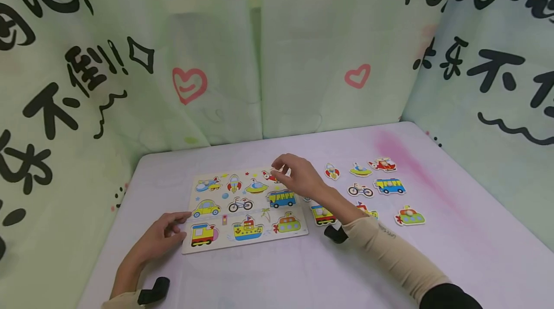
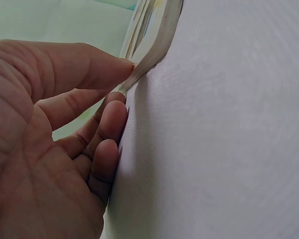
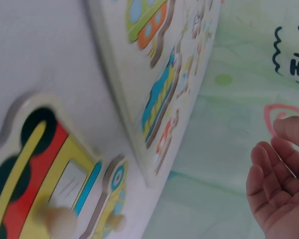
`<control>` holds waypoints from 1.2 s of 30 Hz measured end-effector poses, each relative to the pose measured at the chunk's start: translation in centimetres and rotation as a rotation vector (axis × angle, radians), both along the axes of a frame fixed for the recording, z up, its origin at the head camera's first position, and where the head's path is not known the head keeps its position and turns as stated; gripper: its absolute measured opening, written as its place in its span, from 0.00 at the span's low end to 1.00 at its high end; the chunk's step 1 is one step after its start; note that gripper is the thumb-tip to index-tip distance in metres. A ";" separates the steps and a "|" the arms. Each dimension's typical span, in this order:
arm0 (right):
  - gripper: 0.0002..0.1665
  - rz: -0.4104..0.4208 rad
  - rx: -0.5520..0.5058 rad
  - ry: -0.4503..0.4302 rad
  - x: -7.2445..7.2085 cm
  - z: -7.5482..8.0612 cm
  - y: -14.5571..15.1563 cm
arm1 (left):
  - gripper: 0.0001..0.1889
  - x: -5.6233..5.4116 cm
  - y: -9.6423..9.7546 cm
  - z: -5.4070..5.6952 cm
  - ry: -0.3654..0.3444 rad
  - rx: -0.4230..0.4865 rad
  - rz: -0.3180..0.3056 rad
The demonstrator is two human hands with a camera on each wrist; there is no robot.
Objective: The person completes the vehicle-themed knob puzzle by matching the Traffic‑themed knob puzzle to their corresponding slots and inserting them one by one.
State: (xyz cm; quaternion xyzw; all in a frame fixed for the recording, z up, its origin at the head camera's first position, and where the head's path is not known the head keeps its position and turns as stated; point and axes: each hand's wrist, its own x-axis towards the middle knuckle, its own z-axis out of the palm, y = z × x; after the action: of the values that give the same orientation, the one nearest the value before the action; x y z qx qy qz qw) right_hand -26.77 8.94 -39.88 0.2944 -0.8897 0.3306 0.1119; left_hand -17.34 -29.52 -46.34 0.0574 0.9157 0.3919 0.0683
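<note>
A pale puzzle board (image 1: 268, 239) with colourful vehicle pictures lies on the table. At its left edge, my left hand (image 1: 157, 237) touches the side with the thumb and a finger; in the left wrist view, the thumb (image 2: 97, 67) meets the edge. My right hand (image 1: 298, 174) hovers above the board's far right corner, partly covering the helicopter picture (image 1: 270, 176). Its fingers curl loosely with nothing visible between them in the right wrist view. Beneath the right forearm lie a train piece (image 1: 321, 213) and a partly hidden boat piece (image 1: 371, 212). The train piece carries a wooden knob (image 3: 60, 222).
Right of the board lie loose pieces: a rocket (image 1: 332, 172), a flying saucer (image 1: 360, 170), a helicopter (image 1: 383, 164), a bicycle (image 1: 360, 190), a bus (image 1: 389, 186) and a submarine (image 1: 409, 216). Green curtains (image 1: 294, 97) with writing hang around the white table (image 1: 242, 280).
</note>
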 end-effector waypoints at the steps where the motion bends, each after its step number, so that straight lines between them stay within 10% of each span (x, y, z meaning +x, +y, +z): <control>1: 0.12 -0.007 0.002 -0.002 -0.1 0.0 0.3 | 0.26 0.0 0.0 0.0 -0.001 0.000 0.002; 36: 0.14 -0.304 0.085 -0.175 -3.6 -1.6 10.5 | 0.27 -0.1 0.0 -0.1 -0.007 0.008 -0.005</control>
State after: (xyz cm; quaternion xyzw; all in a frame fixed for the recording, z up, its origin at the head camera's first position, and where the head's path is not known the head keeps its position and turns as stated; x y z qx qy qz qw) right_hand -30.41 19.48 -41.45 0.1309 -0.9435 0.2963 0.0700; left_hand -17.43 -29.55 -46.44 0.0586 0.9137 0.3956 0.0720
